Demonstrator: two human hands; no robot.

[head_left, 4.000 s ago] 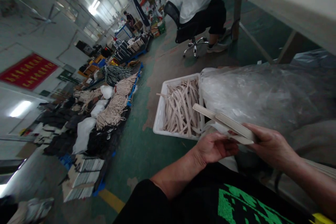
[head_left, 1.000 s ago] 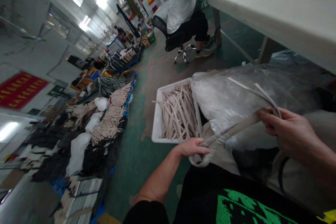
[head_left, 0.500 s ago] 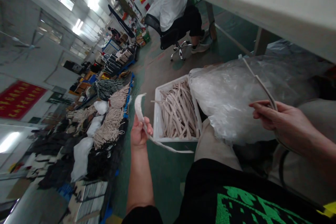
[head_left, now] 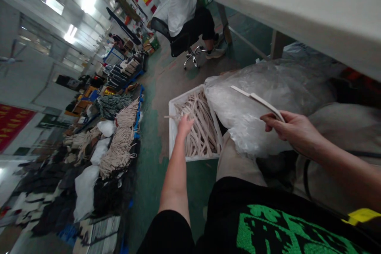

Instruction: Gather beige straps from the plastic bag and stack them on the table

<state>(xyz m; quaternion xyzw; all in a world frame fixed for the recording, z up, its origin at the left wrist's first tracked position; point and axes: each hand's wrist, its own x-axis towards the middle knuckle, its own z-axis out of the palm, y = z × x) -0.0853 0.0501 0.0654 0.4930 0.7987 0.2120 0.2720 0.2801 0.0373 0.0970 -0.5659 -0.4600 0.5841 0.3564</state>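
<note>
My left hand [head_left: 185, 124] is over the near left part of a white plastic bin [head_left: 172, 143] of pale beige fabric strips [head_left: 202, 131]. Its small, slightly blurred fingers are stretched out over the strips, and no separate strip shows in them. My right hand [head_left: 287, 127] pinches a narrow pale strip [head_left: 262, 102] between thumb and fingers. One end of this strip sticks out up and to the left, in front of a clear plastic bag [head_left: 238, 99]; a lighter overlapped piece shows along it.
A pale-topped table [head_left: 285, 4] spans the upper right. Beyond the bin, a person [head_left: 180, 4] sits on a black wheeled chair [head_left: 178, 43]. Bundles of beige cords [head_left: 117, 152], white sacks [head_left: 86, 190] and dark cloth lie on the left, on blue pallets.
My left hand has moved from beside the bin to over it, and the pale strip it held no longer shows in it. My right hand's strip now points further left.
</note>
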